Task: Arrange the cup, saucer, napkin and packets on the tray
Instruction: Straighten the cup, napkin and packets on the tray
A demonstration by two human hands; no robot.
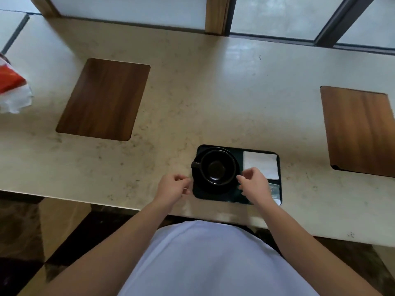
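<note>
A small dark tray (pixel 239 153) lies near the front edge of the pale counter. On its left half a black cup (pixel 217 167) stands on a black saucer (pixel 213 188), handle pointing left. A white folded napkin (pixel 261 164) lies on the tray's right half. Packets (pixel 274 190) show at the tray's front right corner, partly hidden by my right hand. My left hand (pixel 173 186) hovers just left of the tray with fingers loosely curled, holding nothing. My right hand (pixel 254 184) sits over the tray beside the saucer's right rim, fingers apart, gripping nothing I can see.
Two wooden inlays are set in the counter, one (pixel 103 99) at the left, one (pixel 361 131) at the right. A red and white crumpled bag (pixel 12 90) lies at the far left edge. Window frames run along the back.
</note>
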